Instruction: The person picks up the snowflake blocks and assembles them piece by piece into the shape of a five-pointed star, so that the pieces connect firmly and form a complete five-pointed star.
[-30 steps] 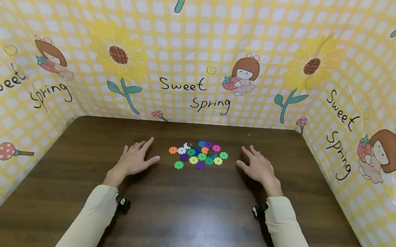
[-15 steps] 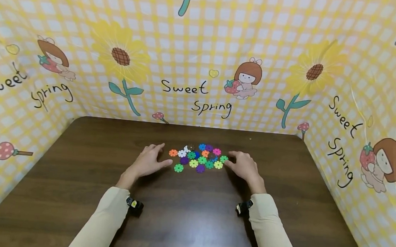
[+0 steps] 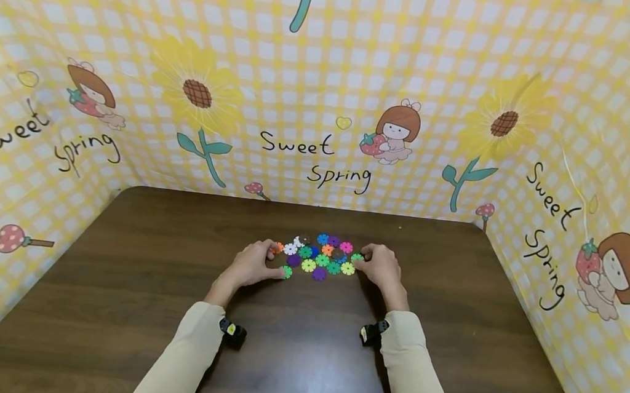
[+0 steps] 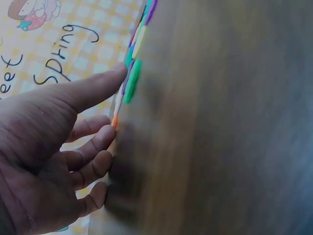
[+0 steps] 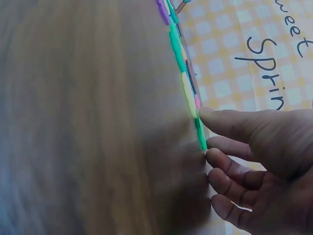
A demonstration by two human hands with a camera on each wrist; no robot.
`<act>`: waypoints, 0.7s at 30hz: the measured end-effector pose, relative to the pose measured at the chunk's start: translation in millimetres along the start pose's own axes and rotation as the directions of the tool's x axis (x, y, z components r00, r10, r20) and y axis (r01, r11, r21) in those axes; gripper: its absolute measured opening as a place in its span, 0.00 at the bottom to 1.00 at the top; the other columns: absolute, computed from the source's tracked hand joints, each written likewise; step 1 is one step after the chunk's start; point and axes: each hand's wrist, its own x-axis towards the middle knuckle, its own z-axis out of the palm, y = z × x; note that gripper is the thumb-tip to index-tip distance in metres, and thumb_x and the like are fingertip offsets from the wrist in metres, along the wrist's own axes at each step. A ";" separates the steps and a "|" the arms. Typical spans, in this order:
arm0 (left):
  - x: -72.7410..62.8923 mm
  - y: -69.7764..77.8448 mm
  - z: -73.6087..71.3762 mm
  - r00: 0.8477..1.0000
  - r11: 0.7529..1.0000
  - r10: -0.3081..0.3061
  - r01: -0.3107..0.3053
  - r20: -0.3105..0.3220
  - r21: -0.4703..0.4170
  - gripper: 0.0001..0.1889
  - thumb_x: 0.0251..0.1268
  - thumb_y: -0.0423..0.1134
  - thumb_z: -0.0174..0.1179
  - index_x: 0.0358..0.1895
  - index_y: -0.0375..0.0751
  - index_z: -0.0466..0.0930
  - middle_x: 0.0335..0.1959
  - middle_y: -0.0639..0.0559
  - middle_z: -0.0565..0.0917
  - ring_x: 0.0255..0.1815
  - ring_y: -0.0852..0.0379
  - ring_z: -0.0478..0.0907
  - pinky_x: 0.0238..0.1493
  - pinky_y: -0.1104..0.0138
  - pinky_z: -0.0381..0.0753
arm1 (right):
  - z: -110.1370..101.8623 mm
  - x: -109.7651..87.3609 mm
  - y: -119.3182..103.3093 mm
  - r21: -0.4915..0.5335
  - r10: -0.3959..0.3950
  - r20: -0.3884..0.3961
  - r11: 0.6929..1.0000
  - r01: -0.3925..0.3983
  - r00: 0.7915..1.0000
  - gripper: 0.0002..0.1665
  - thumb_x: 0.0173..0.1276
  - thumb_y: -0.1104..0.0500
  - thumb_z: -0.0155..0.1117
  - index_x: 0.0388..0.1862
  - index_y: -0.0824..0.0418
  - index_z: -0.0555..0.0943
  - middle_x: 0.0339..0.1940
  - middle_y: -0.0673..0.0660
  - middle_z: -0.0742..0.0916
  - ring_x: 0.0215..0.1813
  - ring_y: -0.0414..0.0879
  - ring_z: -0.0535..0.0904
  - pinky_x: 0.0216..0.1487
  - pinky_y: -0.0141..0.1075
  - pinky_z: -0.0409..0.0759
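Note:
Several notched, flower-shaped plastic discs (image 3: 322, 260) in many colours lie flat in a loose cluster on the table. At the cluster's left end is my left hand (image 3: 254, 262). Its thumb tip meets a light green disc (image 3: 288, 273), while its fingertips are right at an orange disc (image 3: 277, 248). From the other side comes my right hand (image 3: 383, 268), its thumb and forefinger beside a green disc (image 3: 356, 259). In the right wrist view, that hand's loosely bent fingertips (image 5: 215, 156) rest by the tabletop. The left wrist view has the left thumb (image 4: 105, 88) stretched over the discs.
The dark brown wooden table (image 3: 302, 356) reaches back to a yellow-and-white checked cloth (image 3: 301, 84) that hangs on three sides. Dark wrist cameras (image 3: 233, 333) sit by both pale sleeves (image 3: 186, 347).
Both hands have moved inward from either side, the left rightward and the right leftward, to the ends of the cluster. Their spread fingers have bent more. The discs lie in the same arrangement.

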 end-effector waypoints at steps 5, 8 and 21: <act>0.1 3.7 5.5 0.999 0.999 -0.030 0.030 -0.024 0.011 0.25 0.53 0.53 0.76 0.48 0.43 0.81 0.41 0.52 0.80 0.46 0.51 0.76 0.50 0.49 0.72 | 4.3 -0.6 -3.8 0.039 0.051 0.008 0.998 -0.051 0.999 0.19 0.64 0.52 0.74 0.49 0.60 0.84 0.43 0.55 0.84 0.42 0.51 0.80 0.43 0.48 0.78; -0.1 4.0 7.9 0.999 0.999 -0.041 0.041 -0.032 -0.005 0.21 0.53 0.51 0.77 0.44 0.44 0.82 0.39 0.53 0.80 0.44 0.52 0.75 0.50 0.49 0.71 | 7.0 -1.7 -3.7 0.061 0.065 0.016 0.996 -0.065 0.998 0.17 0.65 0.52 0.74 0.48 0.60 0.84 0.44 0.56 0.84 0.43 0.51 0.80 0.45 0.48 0.77; 3.7 7.1 11.2 0.999 1.000 -0.023 0.023 -0.026 -0.014 0.13 0.55 0.45 0.76 0.38 0.45 0.83 0.36 0.54 0.81 0.41 0.54 0.76 0.48 0.53 0.73 | 6.2 -3.8 -5.6 0.214 0.013 0.034 0.977 -0.020 0.999 0.12 0.67 0.59 0.72 0.43 0.65 0.81 0.38 0.57 0.81 0.40 0.51 0.77 0.43 0.44 0.77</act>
